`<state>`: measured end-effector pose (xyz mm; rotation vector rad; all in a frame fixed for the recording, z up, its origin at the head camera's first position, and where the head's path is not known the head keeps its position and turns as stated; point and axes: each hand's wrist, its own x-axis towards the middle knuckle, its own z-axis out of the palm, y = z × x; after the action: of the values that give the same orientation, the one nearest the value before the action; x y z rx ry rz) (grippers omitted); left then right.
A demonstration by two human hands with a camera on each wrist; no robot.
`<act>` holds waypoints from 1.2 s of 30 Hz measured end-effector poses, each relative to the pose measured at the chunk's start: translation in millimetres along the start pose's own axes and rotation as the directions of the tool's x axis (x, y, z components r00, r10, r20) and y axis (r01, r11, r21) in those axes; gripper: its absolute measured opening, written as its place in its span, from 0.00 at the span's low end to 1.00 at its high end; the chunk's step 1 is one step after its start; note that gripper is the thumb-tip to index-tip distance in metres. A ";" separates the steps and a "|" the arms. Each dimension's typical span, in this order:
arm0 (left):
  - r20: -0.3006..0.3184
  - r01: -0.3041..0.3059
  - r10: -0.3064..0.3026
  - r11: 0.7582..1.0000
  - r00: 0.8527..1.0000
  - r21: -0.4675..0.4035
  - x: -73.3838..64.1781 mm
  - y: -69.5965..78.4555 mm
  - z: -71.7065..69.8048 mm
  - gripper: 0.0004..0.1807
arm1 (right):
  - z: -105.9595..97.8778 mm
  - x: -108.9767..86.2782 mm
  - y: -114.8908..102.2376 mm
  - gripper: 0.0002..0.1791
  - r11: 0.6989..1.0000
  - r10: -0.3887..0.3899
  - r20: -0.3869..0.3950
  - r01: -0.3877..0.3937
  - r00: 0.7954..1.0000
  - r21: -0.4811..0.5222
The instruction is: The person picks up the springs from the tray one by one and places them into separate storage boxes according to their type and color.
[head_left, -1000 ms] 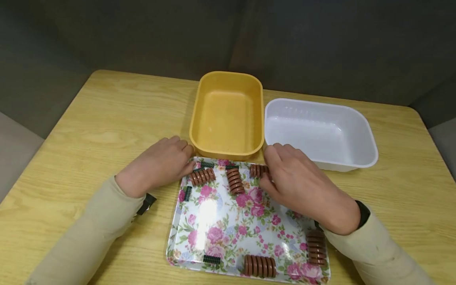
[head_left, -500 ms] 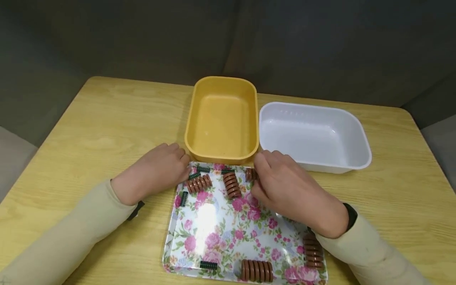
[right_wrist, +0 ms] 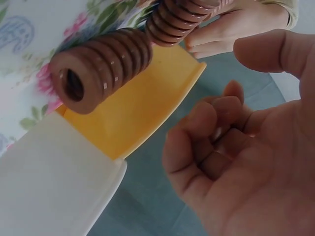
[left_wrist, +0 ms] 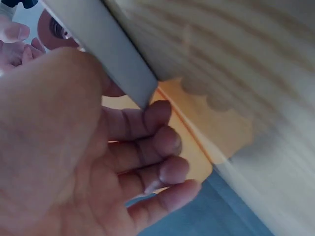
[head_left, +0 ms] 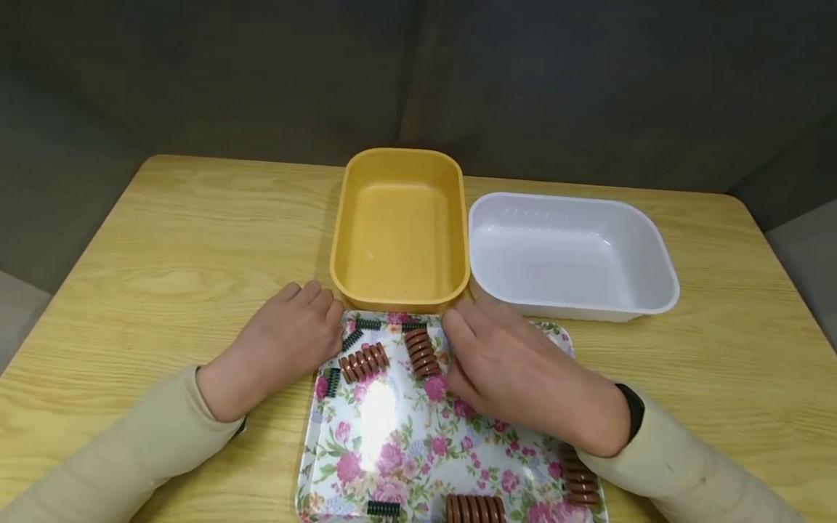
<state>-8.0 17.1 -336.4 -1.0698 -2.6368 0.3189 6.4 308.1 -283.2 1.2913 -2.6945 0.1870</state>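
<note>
My left hand (head_left: 277, 345) holds the far left corner of a flowered tray (head_left: 418, 428). In the left wrist view its fingertips lie at the end of the tray wall (left_wrist: 106, 44), with the thumb mostly hidden. My right hand (head_left: 516, 370) hovers over the far side of the tray, its fingers loosely curled and the thumb apart, nothing between them. Near it in the right wrist view lies a thick brown coil spring (right_wrist: 103, 71), covered by the hand in the head view. Two more brown springs, one upright (head_left: 421, 354) and one slanted (head_left: 363, 362), lie between the hands.
Small dark green springs (head_left: 332, 383) lie along the tray's left and far edges; another (head_left: 383, 508) is near the front. Brown springs (head_left: 475, 508) also sit at the front and right (head_left: 578, 476). Behind the tray stand a yellow bin (head_left: 400, 299) and a white bin (head_left: 575, 309).
My right hand has shifted left over the tray, now covering the brown spring that showed beside it. The left hand stays at the tray corner, while the head view has shifted slightly.
</note>
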 end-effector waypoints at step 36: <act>0.141 0.049 -0.035 0.994 0.989 -0.099 13.0 -4.2 -17.8 0.14 | -19.8 2.7 23.3 0.18 0.997 -0.016 0.167 0.003 0.986 0.078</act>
<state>-13.7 25.1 -316.2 -1.0567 -2.8235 0.2607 -12.0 324.0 -264.4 1.4008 -2.8462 0.1922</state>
